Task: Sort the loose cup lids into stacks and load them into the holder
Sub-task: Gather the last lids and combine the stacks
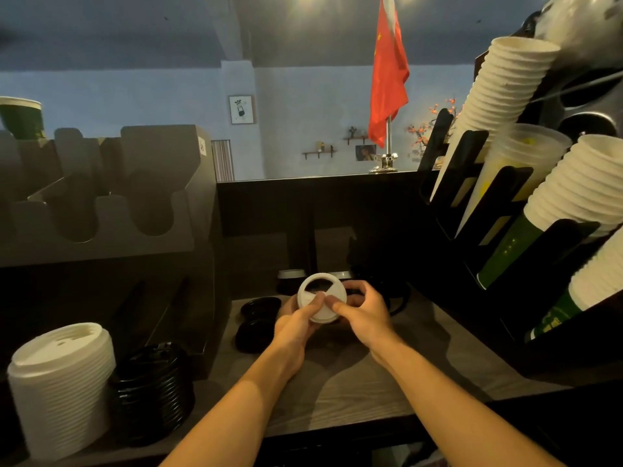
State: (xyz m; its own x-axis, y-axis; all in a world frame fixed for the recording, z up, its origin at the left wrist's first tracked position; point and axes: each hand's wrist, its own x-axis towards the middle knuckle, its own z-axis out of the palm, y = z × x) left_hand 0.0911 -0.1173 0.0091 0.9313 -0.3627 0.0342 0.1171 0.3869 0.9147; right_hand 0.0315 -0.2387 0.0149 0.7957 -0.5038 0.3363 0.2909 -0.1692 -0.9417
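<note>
**Two hands, one white lid over the counter**

You hold a white lid [322,299] just below centre, above the wooden counter [371,392]. Your left hand [296,320] grips it from 7 o'clock, with the thumb laid across its top and the fingers curled under. Your right hand [362,310] pinches its rim from 4 o'clock, with the thumb on the near edge and the fingers curved round the far side. Whether it is a single lid or a few nested together cannot be told.

Two loose black lids [259,305] lie on the counter at 9 o'clock from your left hand, one behind the other and close together.

At 8 o'clock in the picture, two stacks lean side by side, touching. One is a tall white stack [60,382] and the other a shorter black stack [151,394] to its right. Whether they rest in a slot or on the counter is unclear.

The grey holder [111,200] stands at 9 o'clock, showing two U-shaped cut-outs in its front wall. Its compartments are too dark to read. A green cup [20,117] sits at 10 o'clock, behind it.

At 3 o'clock, a black rack [505,251] carries four tilted cup stacks. Three are white cups [502,92] and one is clear cups [521,156], lying between the upper two white ones.

A red flag [387,72] hangs at 1 o'clock, beyond the counter's back wall.
</note>
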